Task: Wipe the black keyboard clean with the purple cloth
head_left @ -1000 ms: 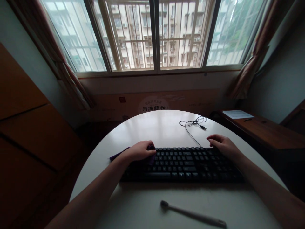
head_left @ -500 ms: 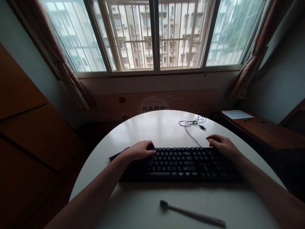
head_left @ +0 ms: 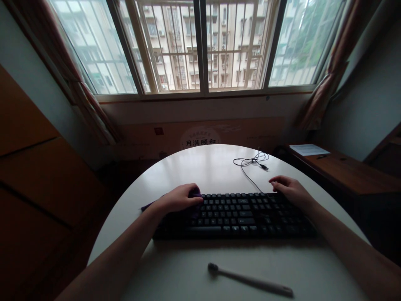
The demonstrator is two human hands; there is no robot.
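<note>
A black keyboard (head_left: 241, 215) lies across the white round table (head_left: 206, 167). My left hand (head_left: 177, 198) rests on its left end, fingers closed over a dark purple cloth (head_left: 150, 205) pressed against the keys. My right hand (head_left: 290, 190) grips the keyboard's far right corner with curled fingers. The keyboard's thin black cable (head_left: 252, 161) runs back from its rear edge and ends in a loose coil.
A toothbrush (head_left: 249, 280) with a pale handle lies on the table in front of the keyboard. A wooden side desk (head_left: 344, 171) with a sheet of paper (head_left: 308, 149) stands at the right. Wooden panels fill the left, a barred window is behind.
Both hands and the keyboard stay almost where they were. The view has shifted slightly, nothing else has visibly moved.
</note>
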